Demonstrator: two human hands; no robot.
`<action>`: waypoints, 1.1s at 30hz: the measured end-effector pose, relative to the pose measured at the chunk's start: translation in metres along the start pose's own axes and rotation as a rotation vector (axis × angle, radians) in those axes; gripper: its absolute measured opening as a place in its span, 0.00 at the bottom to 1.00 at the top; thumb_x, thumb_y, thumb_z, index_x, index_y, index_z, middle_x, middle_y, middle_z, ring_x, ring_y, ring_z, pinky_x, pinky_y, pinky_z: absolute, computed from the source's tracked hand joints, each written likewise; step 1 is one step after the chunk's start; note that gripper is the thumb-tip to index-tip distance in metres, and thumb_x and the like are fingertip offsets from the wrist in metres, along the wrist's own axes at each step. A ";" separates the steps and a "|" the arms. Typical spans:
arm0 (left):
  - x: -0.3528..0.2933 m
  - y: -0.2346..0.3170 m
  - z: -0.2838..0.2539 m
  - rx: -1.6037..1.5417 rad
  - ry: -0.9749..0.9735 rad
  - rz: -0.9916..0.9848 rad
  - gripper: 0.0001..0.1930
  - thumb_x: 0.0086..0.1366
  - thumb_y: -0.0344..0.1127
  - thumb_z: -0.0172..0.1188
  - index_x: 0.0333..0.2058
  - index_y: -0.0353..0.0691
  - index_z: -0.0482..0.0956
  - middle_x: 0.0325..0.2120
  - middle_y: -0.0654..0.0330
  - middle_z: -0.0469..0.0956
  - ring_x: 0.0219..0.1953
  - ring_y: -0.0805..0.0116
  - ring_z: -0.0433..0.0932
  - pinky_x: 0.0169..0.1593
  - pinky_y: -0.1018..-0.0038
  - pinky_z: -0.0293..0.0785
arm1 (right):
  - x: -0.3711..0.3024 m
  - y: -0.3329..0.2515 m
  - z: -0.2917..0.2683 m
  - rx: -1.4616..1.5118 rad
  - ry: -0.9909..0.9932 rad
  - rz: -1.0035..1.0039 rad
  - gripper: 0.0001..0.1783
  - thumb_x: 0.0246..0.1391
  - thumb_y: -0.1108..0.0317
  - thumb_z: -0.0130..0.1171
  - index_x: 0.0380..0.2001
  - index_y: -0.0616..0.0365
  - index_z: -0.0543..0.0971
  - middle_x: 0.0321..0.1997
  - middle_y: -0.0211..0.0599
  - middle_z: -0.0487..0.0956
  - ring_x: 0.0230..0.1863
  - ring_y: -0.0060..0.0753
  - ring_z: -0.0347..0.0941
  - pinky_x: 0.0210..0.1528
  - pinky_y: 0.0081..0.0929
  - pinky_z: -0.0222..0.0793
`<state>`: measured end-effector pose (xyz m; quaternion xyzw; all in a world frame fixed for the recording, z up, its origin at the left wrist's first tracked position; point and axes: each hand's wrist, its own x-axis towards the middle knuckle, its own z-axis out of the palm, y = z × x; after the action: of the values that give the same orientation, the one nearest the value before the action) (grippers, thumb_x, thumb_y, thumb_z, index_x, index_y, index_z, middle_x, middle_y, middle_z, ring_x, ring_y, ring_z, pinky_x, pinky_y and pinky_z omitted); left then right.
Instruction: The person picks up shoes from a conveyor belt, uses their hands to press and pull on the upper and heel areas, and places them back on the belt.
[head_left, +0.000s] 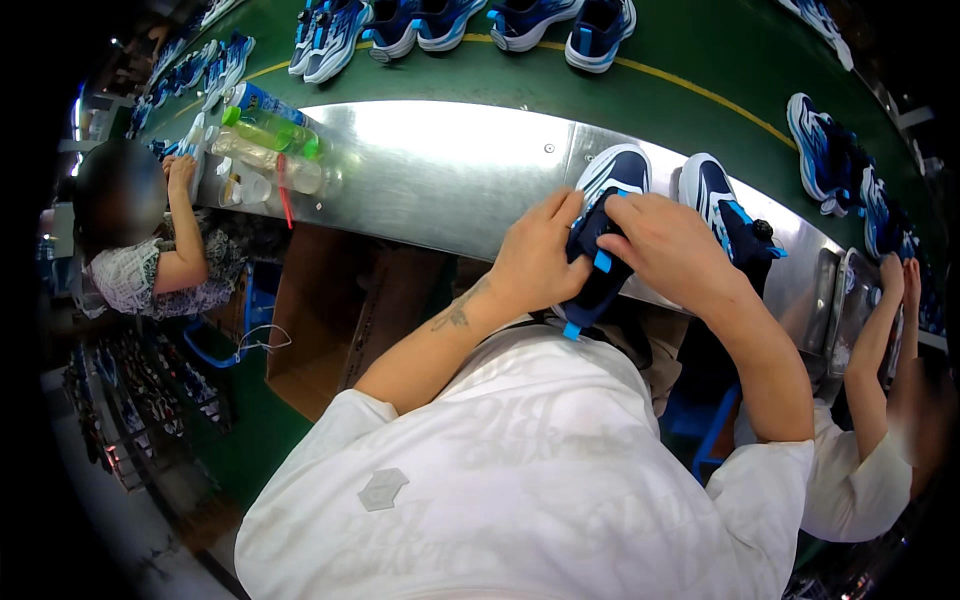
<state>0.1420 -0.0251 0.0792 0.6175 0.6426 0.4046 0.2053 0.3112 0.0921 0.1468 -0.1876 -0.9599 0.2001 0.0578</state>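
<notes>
A navy, white and light-blue sneaker (pixel 622 168) sits at the near edge of the steel ledge, toe pointing away and heel toward my body. My left hand (pixel 541 252) is closed on its left side near the opening. From the right, my right hand (pixel 672 246) grips the dark collar and tongue area, thumb and fingers bent over it. Light-blue tabs show at the tongue and heel. The inside of the shoe is mostly hidden by my fingers. Just to the right, a matching sneaker (pixel 709 188) with a round black dial stands on the ledge, untouched.
Beyond the steel ledge (pixel 440 165) runs a green conveyor belt (pixel 690 55) carrying several sneakers (pixel 600 35). Plastic bottles (pixel 270 130) lie at the ledge's left. Co-workers sit on both sides, one person's arm (pixel 183 240) at left. Below stands a cardboard box (pixel 315 320).
</notes>
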 end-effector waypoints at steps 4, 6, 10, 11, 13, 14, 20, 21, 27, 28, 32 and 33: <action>0.015 -0.012 0.009 -0.026 -0.052 0.084 0.25 0.49 0.23 0.61 0.50 0.27 0.79 0.47 0.43 0.80 0.43 0.37 0.81 0.46 0.55 0.80 | 0.016 -0.017 -0.011 -0.162 -0.414 0.394 0.16 0.64 0.55 0.64 0.38 0.58 0.80 0.36 0.41 0.81 0.41 0.45 0.80 0.38 0.36 0.77; 0.006 -0.010 0.010 -0.050 -0.074 -0.022 0.26 0.48 0.20 0.56 0.50 0.25 0.79 0.49 0.42 0.81 0.42 0.36 0.82 0.45 0.58 0.81 | -0.002 -0.011 0.000 -0.186 -0.062 0.148 0.16 0.64 0.54 0.63 0.35 0.57 0.81 0.34 0.42 0.82 0.39 0.45 0.80 0.38 0.35 0.76; 0.006 -0.003 0.015 -0.014 -0.045 -0.036 0.23 0.52 0.20 0.56 0.49 0.29 0.82 0.48 0.45 0.83 0.38 0.39 0.83 0.41 0.59 0.81 | -0.010 0.008 -0.005 -0.149 0.158 -0.132 0.20 0.65 0.52 0.60 0.34 0.59 0.84 0.30 0.44 0.82 0.38 0.45 0.79 0.37 0.37 0.76; 0.006 -0.003 0.018 -0.010 -0.041 -0.045 0.22 0.53 0.20 0.57 0.49 0.29 0.82 0.47 0.45 0.83 0.38 0.39 0.83 0.41 0.59 0.81 | -0.010 0.011 0.002 -0.113 0.019 0.033 0.22 0.65 0.50 0.60 0.33 0.60 0.85 0.27 0.45 0.82 0.38 0.46 0.79 0.40 0.40 0.76; 0.007 -0.003 0.018 0.010 -0.032 -0.060 0.21 0.55 0.21 0.58 0.49 0.31 0.83 0.45 0.47 0.84 0.36 0.40 0.83 0.40 0.58 0.81 | 0.001 -0.004 -0.001 -0.124 -0.236 0.265 0.21 0.64 0.51 0.61 0.34 0.60 0.85 0.28 0.44 0.82 0.39 0.47 0.79 0.42 0.42 0.75; 0.006 -0.005 0.018 0.029 -0.024 -0.034 0.20 0.55 0.21 0.58 0.49 0.31 0.83 0.44 0.47 0.84 0.36 0.40 0.83 0.40 0.59 0.81 | 0.005 -0.009 -0.002 -0.128 -0.365 0.380 0.20 0.63 0.51 0.61 0.34 0.60 0.85 0.28 0.44 0.82 0.39 0.48 0.79 0.44 0.43 0.75; 0.004 -0.005 0.020 0.047 -0.016 -0.026 0.21 0.54 0.23 0.60 0.49 0.30 0.83 0.43 0.46 0.84 0.37 0.40 0.83 0.41 0.57 0.81 | -0.010 0.009 -0.005 -0.094 0.048 0.006 0.21 0.62 0.49 0.62 0.34 0.59 0.82 0.33 0.43 0.81 0.41 0.47 0.78 0.42 0.42 0.73; 0.004 -0.008 0.020 0.033 -0.018 -0.025 0.22 0.53 0.24 0.61 0.50 0.28 0.82 0.43 0.45 0.83 0.38 0.39 0.83 0.42 0.56 0.81 | -0.005 0.004 -0.003 -0.060 -0.119 0.169 0.19 0.61 0.52 0.64 0.37 0.59 0.81 0.36 0.43 0.81 0.43 0.47 0.77 0.44 0.41 0.73; 0.005 -0.009 0.021 0.046 -0.032 -0.012 0.24 0.51 0.24 0.61 0.50 0.27 0.81 0.41 0.44 0.82 0.36 0.39 0.82 0.42 0.54 0.81 | -0.013 0.008 0.007 -0.071 0.179 -0.012 0.19 0.61 0.52 0.64 0.31 0.59 0.80 0.32 0.44 0.81 0.39 0.50 0.77 0.42 0.44 0.73; 0.006 -0.007 0.023 0.054 -0.036 -0.013 0.24 0.51 0.24 0.61 0.50 0.28 0.81 0.41 0.44 0.82 0.36 0.39 0.82 0.42 0.54 0.81 | -0.013 0.012 0.005 -0.054 0.305 -0.132 0.21 0.62 0.51 0.63 0.28 0.59 0.81 0.29 0.44 0.82 0.36 0.51 0.77 0.40 0.45 0.74; 0.008 -0.005 0.020 0.087 -0.049 0.013 0.24 0.51 0.24 0.61 0.50 0.27 0.80 0.41 0.44 0.82 0.36 0.39 0.82 0.42 0.54 0.81 | -0.013 0.004 0.013 -0.035 -0.101 0.330 0.17 0.59 0.54 0.67 0.33 0.59 0.80 0.32 0.43 0.82 0.39 0.49 0.76 0.43 0.43 0.74; 0.007 -0.008 0.020 0.088 -0.046 0.030 0.24 0.51 0.24 0.61 0.50 0.27 0.80 0.41 0.45 0.82 0.36 0.40 0.82 0.42 0.55 0.81 | -0.018 0.006 0.015 -0.048 0.131 0.137 0.18 0.60 0.53 0.66 0.31 0.59 0.81 0.31 0.43 0.82 0.37 0.50 0.76 0.42 0.42 0.74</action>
<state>0.1511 -0.0122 0.0625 0.6446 0.6456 0.3646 0.1867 0.3275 0.0846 0.1304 -0.2666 -0.9435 0.1680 0.1021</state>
